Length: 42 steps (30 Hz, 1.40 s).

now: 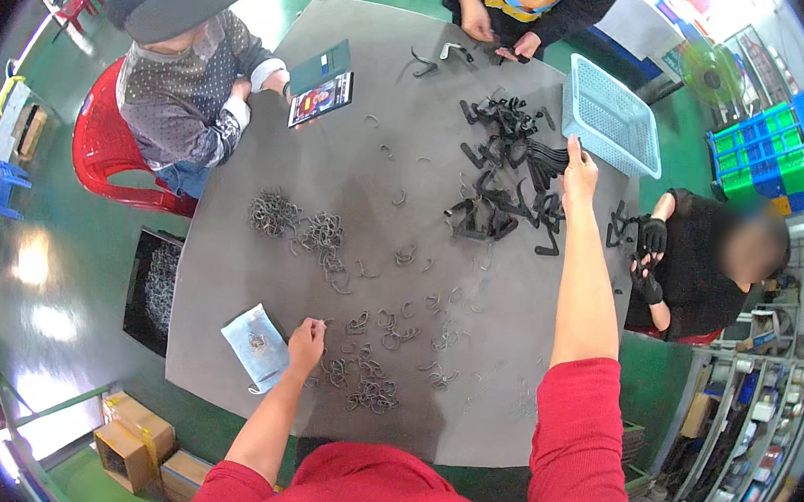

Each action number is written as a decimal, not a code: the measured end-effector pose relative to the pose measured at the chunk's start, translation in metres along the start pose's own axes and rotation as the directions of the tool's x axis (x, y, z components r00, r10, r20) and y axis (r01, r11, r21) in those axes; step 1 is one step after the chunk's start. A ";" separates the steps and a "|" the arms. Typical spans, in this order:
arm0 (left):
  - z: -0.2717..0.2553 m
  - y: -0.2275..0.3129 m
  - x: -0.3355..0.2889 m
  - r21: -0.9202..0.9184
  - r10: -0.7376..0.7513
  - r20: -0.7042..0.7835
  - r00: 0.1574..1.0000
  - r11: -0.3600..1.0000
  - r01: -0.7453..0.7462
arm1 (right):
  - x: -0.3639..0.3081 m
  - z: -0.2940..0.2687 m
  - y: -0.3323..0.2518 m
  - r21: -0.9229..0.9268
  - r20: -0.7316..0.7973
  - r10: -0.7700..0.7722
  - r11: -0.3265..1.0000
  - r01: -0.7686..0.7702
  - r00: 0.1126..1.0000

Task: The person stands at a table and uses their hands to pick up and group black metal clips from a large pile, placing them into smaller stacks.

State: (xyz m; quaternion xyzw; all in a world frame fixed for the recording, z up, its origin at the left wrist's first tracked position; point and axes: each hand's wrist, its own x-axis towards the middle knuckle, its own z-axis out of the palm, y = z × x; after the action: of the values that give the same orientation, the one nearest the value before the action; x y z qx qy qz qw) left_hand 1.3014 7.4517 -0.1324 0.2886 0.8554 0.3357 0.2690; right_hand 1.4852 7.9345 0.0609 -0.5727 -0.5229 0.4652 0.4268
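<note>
My left hand [307, 343] is closed in a pinch low over the table, among scattered thin metal wire rings [374, 394]. Whatever it pinches is too small to make out. Just left of it lies a pale blue cloth pouch or mask [258, 348] with a small clump of bits on top. My right arm reaches far forward. My right hand [579, 176] has its fingers together at the near corner of a light blue plastic basket [614, 155], beside a row of black curved handle-like parts [544, 158]. What its fingers hold is hidden.
Tangled wire-ring heaps [275, 213] lie left of centre, and loose black parts [488, 216] lie right of it. Co-workers sit around the table: one at left holds a tablet in a case [320, 98], one at right wears black gloves [653, 238], and another stands at the far edge.
</note>
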 end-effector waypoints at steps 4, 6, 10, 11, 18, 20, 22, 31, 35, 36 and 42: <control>-0.002 0.002 0.004 0.041 -0.040 0.029 0.999 0.998 0.039 | 0.022 0.006 -0.003 0.072 -0.033 0.005 0.997 -0.003 0.999; -0.004 0.001 0.002 0.050 -0.020 0.039 0.999 0.999 0.018 | 0.025 0.016 -0.008 0.059 -0.056 0.017 0.998 -0.014 0.998; -0.004 -0.004 0.002 0.019 -0.041 0.061 0.997 0.999 0.040 | 0.033 0.028 -0.015 0.110 -0.074 0.026 0.994 -0.017 0.997; -0.004 -0.003 0.003 0.036 -0.027 0.060 0.998 0.999 0.025 | 0.035 0.029 -0.016 0.099 -0.080 0.027 0.995 -0.019 0.996; -0.004 -0.004 0.003 0.009 -0.035 0.073 0.997 0.999 0.035 | 0.042 0.034 -0.019 0.111 -0.141 -0.042 0.992 0.058 0.989; -0.004 -0.004 0.002 -0.014 -0.042 0.066 0.997 0.999 0.043 | 0.041 0.034 -0.022 0.101 -0.131 -0.057 0.992 0.071 0.990; -0.004 -0.004 0.002 -0.015 -0.050 0.067 0.996 0.999 0.051 | 0.042 0.035 -0.022 0.056 -0.161 -0.062 0.996 0.072 0.985; -0.005 0.002 0.002 -0.037 -0.054 0.072 0.996 0.998 0.057 | 0.050 0.034 -0.017 -0.085 -0.210 -0.241 0.970 0.228 0.947; -0.008 0.001 0.001 -0.004 -0.022 0.062 0.998 1.000 0.022 | 0.046 0.036 -0.019 -0.064 -0.197 -0.195 0.981 0.186 0.961; -0.008 0.001 0.001 0.001 -0.024 0.062 0.998 1.000 0.024 | 0.045 0.037 -0.023 -0.062 -0.197 -0.190 0.981 0.181 0.962; -0.008 0.003 0.002 -0.025 -0.076 0.118 0.990 0.997 0.079 | 0.064 0.047 -0.038 -0.117 -0.211 -0.281 0.958 0.261 0.936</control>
State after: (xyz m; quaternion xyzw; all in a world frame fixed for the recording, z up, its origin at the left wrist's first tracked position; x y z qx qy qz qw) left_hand 1.2956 7.4515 -0.1256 0.2703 0.8435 0.3202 0.3359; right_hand 1.4329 8.0018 0.0830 -0.5622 -0.5648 0.3106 0.5181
